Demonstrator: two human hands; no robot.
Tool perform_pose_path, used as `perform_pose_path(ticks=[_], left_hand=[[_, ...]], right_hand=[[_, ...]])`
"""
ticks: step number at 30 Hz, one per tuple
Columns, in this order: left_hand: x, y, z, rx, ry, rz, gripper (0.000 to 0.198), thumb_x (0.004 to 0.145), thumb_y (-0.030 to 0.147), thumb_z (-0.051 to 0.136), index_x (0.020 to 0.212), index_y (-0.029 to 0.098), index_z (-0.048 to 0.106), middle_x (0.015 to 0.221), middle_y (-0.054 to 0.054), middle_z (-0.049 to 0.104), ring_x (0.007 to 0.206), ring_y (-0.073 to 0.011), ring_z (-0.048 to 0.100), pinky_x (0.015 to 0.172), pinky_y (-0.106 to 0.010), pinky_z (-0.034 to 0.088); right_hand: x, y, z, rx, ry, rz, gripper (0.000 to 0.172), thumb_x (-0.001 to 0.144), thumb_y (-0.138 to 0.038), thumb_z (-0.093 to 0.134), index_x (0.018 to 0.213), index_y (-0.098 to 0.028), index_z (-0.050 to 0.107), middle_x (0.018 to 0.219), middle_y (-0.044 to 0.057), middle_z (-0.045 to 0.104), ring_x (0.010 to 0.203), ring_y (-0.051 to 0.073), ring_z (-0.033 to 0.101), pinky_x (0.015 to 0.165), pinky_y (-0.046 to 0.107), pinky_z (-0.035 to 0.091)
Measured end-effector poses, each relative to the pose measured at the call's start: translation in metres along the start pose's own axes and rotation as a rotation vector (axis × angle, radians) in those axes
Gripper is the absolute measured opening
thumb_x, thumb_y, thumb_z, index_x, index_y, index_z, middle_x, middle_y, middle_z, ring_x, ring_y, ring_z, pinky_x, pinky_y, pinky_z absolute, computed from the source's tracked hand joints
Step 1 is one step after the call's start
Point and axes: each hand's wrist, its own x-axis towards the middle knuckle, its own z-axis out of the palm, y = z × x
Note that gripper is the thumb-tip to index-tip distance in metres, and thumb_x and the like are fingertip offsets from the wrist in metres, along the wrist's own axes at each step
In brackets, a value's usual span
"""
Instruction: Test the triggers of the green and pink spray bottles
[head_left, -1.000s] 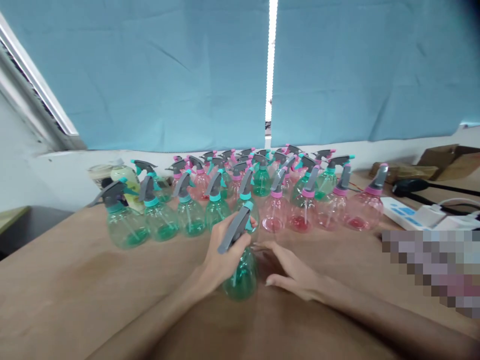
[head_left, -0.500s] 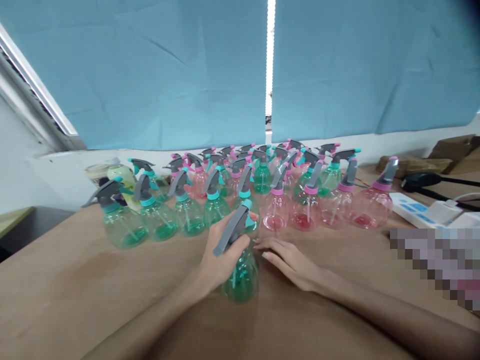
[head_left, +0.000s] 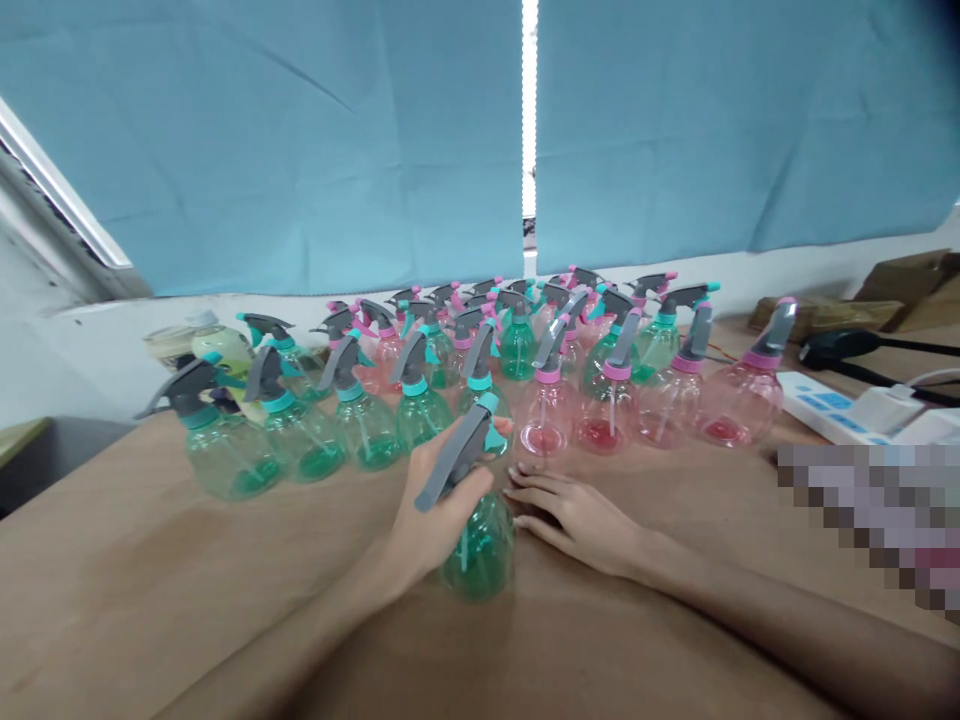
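My left hand [head_left: 435,510] is wrapped around the neck of a green spray bottle [head_left: 481,555] with a grey and teal trigger head. That bottle stands upright on the brown table [head_left: 600,640], close in front of me. Just right of it, my right hand [head_left: 581,515] rests low over the tabletop, fingers stretched toward the bottle; whether the fingertips touch it I cannot tell. Beyond my hands runs a front row of spray bottles: green ones such as this green bottle [head_left: 375,432] on the left, pink ones such as this pink bottle [head_left: 604,415] on the right.
More green and pink bottles [head_left: 517,348] crowd behind the front row, before a blue curtain [head_left: 300,150]. On the right are a white power strip [head_left: 825,408], a black cabled object [head_left: 840,348] and cardboard [head_left: 907,290]. Pale containers [head_left: 221,345] stand back left.
My right hand has shifted slightly, its fingers spreading a little more beside the bottle. My left hand keeps its hold on the green spray bottle. The view has tilted slightly.
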Motion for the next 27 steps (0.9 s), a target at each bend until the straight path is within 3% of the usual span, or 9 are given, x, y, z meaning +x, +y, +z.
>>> perform_pose_path(ticks=[7, 17, 27], left_hand=[[0.0037, -0.0005, 0.0043, -0.024, -0.047, -0.006, 0.031, 0.074, 0.020, 0.048, 0.099, 0.026, 0.064, 0.064, 0.003, 0.053, 0.059, -0.0151, 0.050, 0.055, -0.027, 0.043], [0.0029, -0.0012, 0.0060, -0.047, -0.027, -0.021, 0.025, 0.073, 0.021, 0.050, 0.094, 0.024, 0.065, 0.073, 0.001, 0.060, 0.070, -0.0168, 0.058, 0.064, -0.028, 0.049], [0.0015, 0.0011, 0.0064, -0.095, -0.047, -0.066, 0.011, 0.074, 0.022, 0.052, 0.083, 0.021, 0.058, 0.073, 0.002, 0.055, 0.070, -0.0151, 0.055, 0.069, -0.028, 0.048]], right_hand=[[-0.0003, 0.0002, -0.0005, 0.065, 0.027, -0.006, 0.035, 0.097, -0.035, 0.045, 0.126, -0.021, 0.060, 0.130, 0.009, 0.061, 0.125, 0.025, 0.051, 0.106, 0.047, 0.042], [0.0006, -0.0004, -0.0021, 0.049, -0.003, -0.011, 0.036, 0.097, -0.032, 0.045, 0.125, -0.016, 0.061, 0.131, 0.011, 0.060, 0.124, 0.025, 0.052, 0.107, 0.045, 0.041], [0.0001, 0.0003, -0.0012, 0.052, 0.023, -0.020, 0.034, 0.097, -0.033, 0.045, 0.124, -0.020, 0.061, 0.128, 0.008, 0.062, 0.123, 0.024, 0.053, 0.106, 0.046, 0.042]])
